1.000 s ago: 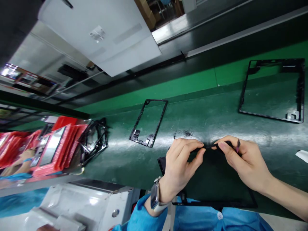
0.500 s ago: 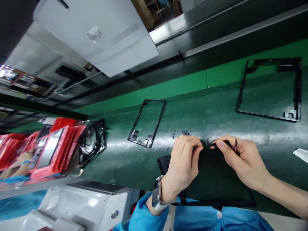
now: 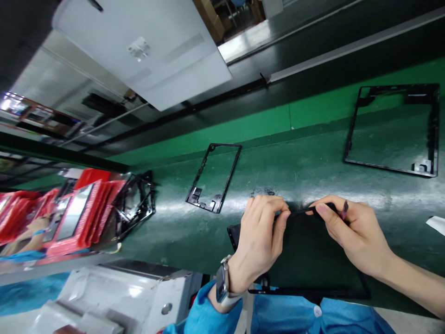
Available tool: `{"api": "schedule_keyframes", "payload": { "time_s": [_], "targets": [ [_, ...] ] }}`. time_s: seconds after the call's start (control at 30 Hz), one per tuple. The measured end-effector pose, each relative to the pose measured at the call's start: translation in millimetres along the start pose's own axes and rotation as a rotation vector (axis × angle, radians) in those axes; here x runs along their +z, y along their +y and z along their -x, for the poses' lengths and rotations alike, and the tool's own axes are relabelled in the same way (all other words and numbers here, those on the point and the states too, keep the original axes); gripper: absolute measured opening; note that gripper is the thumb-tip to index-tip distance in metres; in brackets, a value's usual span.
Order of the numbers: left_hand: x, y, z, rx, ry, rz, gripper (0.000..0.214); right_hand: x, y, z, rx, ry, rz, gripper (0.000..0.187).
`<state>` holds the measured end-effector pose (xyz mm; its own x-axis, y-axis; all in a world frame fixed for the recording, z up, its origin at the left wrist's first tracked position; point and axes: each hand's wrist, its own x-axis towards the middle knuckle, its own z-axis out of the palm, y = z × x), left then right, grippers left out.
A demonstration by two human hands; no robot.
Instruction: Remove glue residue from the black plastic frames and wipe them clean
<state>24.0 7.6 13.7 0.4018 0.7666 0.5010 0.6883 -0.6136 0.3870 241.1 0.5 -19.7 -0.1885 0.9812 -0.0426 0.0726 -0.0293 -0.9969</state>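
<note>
Plastic frame (image 3: 313,294), glossy bench (image 3: 174,236)

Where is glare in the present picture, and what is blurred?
Head view: a glare band crosses the green table; head view, left side: red packages and a co-worker's hand look smeared; head view, lower right: left hand and right hand look sharper.

Black frame (image 3: 306,293), dark green table (image 3: 181,236) (brighter green on the strip (image 3: 260,123) behind), red wrapping (image 3: 100,204), plain blue sleeve (image 3: 205,311).

Black rectangular frame (image 3: 313,293): thin-edged, lies at green bench (image 3: 170,232)'s near edge, far side partly hidden. Slender black piece (image 3: 303,212): crosswise near frame's far side, thicker toward right; type unclear.
</note>
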Motion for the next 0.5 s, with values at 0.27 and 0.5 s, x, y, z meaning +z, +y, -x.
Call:
{"api": "schedule_keyframes", "payload": {
  "time_s": [0.27, 0.5],
  "targets": [
    [2.7, -6, 10, 0.224, 0.023, 0.045, 0.022, 0, -3, 3, -0.063, -0.01, 0.003, 0.042],
    [-10.2, 1, 9, 0.216, -0.021, -0.017, 0.031, 1, -6, 3, -0.1, -0.021, 0.003, 0.038]
  ]
}}
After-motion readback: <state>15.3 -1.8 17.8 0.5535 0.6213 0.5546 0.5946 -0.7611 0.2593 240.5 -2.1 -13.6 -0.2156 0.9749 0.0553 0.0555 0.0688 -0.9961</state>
